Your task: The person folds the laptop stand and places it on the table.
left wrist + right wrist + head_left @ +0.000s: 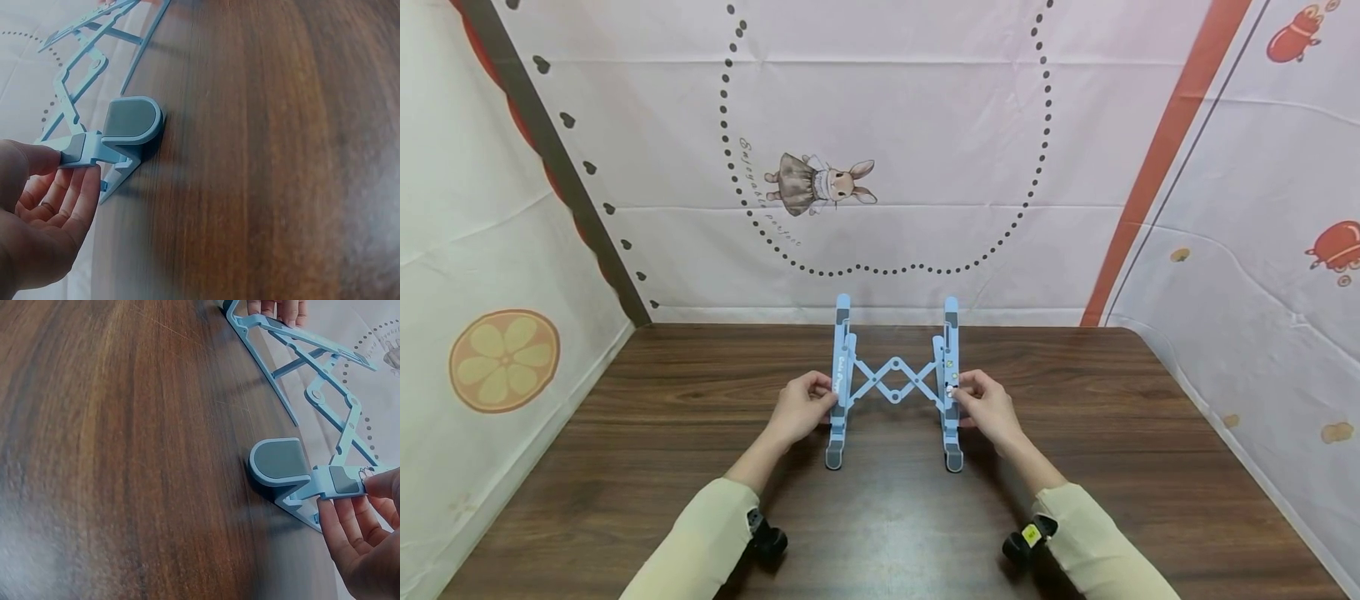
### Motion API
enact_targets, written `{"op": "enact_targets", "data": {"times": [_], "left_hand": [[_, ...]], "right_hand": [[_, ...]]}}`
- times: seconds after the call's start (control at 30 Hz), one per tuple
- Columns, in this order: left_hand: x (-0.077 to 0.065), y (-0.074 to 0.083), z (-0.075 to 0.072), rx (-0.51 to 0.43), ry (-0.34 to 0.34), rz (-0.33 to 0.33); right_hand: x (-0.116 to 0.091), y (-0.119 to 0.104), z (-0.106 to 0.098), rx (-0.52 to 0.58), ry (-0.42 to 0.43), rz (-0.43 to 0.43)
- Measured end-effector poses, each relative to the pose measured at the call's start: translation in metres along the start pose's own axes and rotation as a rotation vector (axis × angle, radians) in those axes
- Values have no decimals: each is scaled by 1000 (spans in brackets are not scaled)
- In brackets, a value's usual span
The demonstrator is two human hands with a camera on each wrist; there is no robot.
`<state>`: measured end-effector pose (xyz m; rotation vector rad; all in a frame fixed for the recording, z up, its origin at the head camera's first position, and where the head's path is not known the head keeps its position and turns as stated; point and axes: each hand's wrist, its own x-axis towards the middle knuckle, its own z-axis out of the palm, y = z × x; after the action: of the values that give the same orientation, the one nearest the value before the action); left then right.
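A light blue folding laptop stand (pixel 895 363) stands spread out on the wooden table, its two long side arms joined by a criss-cross linkage. Grey pads cover the ends of the arms. My left hand (pixel 802 407) pinches the left arm between thumb and fingers; in the left wrist view the thumb lies on top by a grey pad and the fingers curl beneath. On the other side, my right hand (pixel 991 410) grips the right arm the same way, its thumb over small printed stickers. Both hold the arms near their middle.
The dark wood table (pixel 895 533) stretches out around the stand. Behind it hangs a pale printed cloth (pixel 925 150) with a rabbit figure, and more cloth rises at both sides. A black wrist camera (pixel 767 540) is strapped at the left sleeve, another (pixel 1024 542) at the right.
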<state>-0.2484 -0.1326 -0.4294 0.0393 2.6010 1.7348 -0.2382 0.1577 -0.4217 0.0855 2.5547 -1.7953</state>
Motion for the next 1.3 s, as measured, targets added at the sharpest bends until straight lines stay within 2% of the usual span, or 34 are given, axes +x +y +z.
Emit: {"op": "enact_targets", "data": {"times": [0.27, 0.53, 1.03, 1.3], "left_hand": [[0, -1, -5, 19, 0, 11], [-1, -2, -8, 26, 5, -12], [1, -4, -8, 11, 8, -39], [0, -5, -7, -11, -12, -51]], "right_hand": [[1, -1, 5, 12, -5, 5], [1, -3, 7, 4, -11, 17], [2, -3, 7, 19, -4, 24], [-1, -4, 9, 17, 17, 25]]}}
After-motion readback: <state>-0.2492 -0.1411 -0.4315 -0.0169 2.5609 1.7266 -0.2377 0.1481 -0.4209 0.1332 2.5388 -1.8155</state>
